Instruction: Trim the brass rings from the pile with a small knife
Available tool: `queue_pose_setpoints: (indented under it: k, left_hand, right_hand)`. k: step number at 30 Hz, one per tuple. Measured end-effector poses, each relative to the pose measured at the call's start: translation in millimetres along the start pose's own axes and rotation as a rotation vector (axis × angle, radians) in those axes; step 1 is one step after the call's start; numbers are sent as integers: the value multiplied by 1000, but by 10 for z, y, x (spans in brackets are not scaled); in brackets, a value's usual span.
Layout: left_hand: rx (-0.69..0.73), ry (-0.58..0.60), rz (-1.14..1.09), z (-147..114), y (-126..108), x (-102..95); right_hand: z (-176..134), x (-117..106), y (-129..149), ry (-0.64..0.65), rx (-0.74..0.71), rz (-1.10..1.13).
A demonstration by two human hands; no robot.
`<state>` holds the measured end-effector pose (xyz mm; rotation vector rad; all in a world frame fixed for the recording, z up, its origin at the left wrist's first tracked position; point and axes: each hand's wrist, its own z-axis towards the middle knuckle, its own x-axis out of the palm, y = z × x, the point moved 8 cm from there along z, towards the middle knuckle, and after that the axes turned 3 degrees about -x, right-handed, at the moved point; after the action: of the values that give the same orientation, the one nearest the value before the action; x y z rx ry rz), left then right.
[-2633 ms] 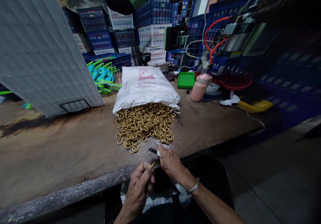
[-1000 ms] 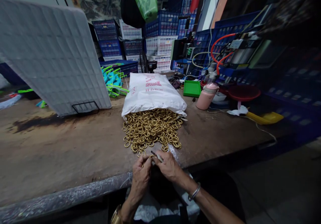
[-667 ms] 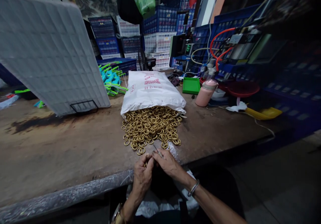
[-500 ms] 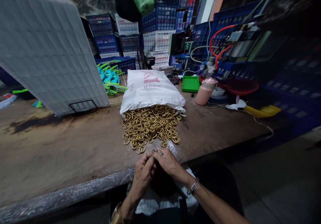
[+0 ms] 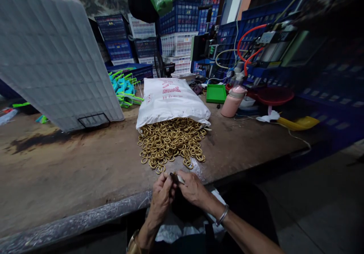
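Just in front of the table edge, my left hand [image 5: 161, 193] is closed in a pinch. Whatever sits between its fingertips is too small and dark to make out. Beside it, my right hand [image 5: 193, 188] wraps round what looks like a small knife [image 5: 179, 179], with a pale handle and a dark blade pointing at the left fingertips. The two hands nearly touch. Beyond them, a heap of brass-coloured rings [image 5: 173, 140] spills from the mouth of a white printed sack [image 5: 173, 98] lying on the table.
A tall white padded panel [image 5: 57, 64] stands at left on the brown table [image 5: 85, 170]. Green and blue plastic pieces [image 5: 125, 89] lie behind it. To the right are a green tray [image 5: 216, 93], a pink bottle [image 5: 233, 101] and a yellow scoop [image 5: 298, 123]. Stacked crates [image 5: 179, 43] fill the back.
The knife has turned in my right hand: its thin blade pointed out toward the rings and now lies toward my left fingertips. My right hand has shifted slightly right and down.
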<state>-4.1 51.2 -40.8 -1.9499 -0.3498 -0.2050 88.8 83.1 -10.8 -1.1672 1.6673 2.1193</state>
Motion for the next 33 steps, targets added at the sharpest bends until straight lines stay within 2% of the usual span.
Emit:
queue_pose_setpoints:
  k: [8,10,13,16,19,22,24,30,33]
  left_hand:
    - [143,-40,71,-1,-56,-69]
    - [135,-58,98,-38,-45,-90]
    - [51,-56,60,-143,-1,-93]
    - [-31,-16,-37,-261,11,-54]
    - [-107,28,-171,-301,20,-14]
    - [-93,96,-262,-261,-9,23]
    - [-93,120,-278,-231,-1,23]
    - [-123,172,-389,-189,34,-1]
    - [-169,189,-478,-161,65,-16]
  right_hand:
    - [-41,53,53,64,-52,-266]
    - [-37,74,43,99,-27,-306]
    - [-25,77,5,107,24,-382]
    - [18,17,-59,50,65,-435]
    - [100,-156,-145,-77,119,-470]
    - [189,-398,-245,-225,208,-489]
    - [246,-516,-311,-276,265,-504]
    - [388,-526,-421,-218,285,-562]
    - [409,-530,-425,-232,269,-555]
